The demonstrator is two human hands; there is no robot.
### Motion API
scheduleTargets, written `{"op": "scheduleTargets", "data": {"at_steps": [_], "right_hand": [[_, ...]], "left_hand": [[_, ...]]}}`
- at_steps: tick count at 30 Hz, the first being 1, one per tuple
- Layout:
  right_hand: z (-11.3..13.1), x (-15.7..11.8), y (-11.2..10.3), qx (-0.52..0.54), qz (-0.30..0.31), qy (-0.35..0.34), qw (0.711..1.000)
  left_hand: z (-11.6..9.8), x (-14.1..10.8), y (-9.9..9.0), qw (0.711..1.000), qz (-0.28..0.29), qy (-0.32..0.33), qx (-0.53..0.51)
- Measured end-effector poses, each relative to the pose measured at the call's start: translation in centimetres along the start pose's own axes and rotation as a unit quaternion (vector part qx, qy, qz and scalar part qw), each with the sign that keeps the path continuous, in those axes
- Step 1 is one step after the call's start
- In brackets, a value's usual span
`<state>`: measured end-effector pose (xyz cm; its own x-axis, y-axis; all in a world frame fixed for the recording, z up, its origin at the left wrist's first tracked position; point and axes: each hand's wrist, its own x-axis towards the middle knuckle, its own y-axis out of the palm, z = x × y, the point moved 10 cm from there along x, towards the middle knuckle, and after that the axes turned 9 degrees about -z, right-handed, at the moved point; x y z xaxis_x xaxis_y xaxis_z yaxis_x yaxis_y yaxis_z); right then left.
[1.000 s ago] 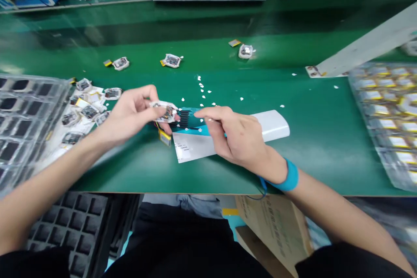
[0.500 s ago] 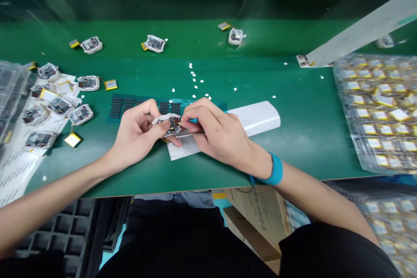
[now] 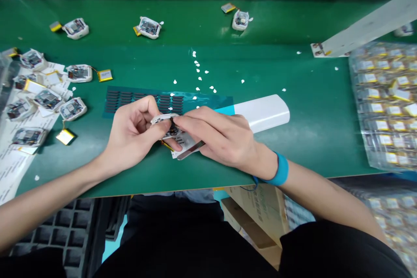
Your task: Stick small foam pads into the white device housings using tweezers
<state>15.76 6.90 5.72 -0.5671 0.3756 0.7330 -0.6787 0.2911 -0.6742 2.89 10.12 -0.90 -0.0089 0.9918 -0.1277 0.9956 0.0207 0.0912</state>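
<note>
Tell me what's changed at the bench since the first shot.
The right hand has closed in from above the blue sheet to the white-framed circuit module, its fingers now on a thin flat strip angled toward the module. The view has shifted, exposing more of the dark-slotted blue sheet. The left hand keeps hold of the module, and the white rounded slab stays put.

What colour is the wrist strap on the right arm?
The wrist strap is bright blue, shown best in the head view.
</note>
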Motion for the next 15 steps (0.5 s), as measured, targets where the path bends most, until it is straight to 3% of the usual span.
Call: {"op": "scheduleTargets", "data": {"at_steps": [4, 8, 15], "right_hand": [[0.5, 0.2, -0.3, 0.013, -0.018, -0.005, 1.0], [0.4, 0.2, -0.1, 0.015, -0.017, 0.005, 1.0], [-2.3, 0.2, 0.3, 0.125, -0.008, 0.095, 0.988]], "left_hand": [[-0.6, -0.4, 0.1, 0.999, 0.002, 0.012, -0.032], [-1.7, -0.5, 0.3, 0.999, 0.01, 0.047, -0.001], [-2.3, -0.5, 0.0, 0.995, -0.005, 0.069, 0.074]]}}
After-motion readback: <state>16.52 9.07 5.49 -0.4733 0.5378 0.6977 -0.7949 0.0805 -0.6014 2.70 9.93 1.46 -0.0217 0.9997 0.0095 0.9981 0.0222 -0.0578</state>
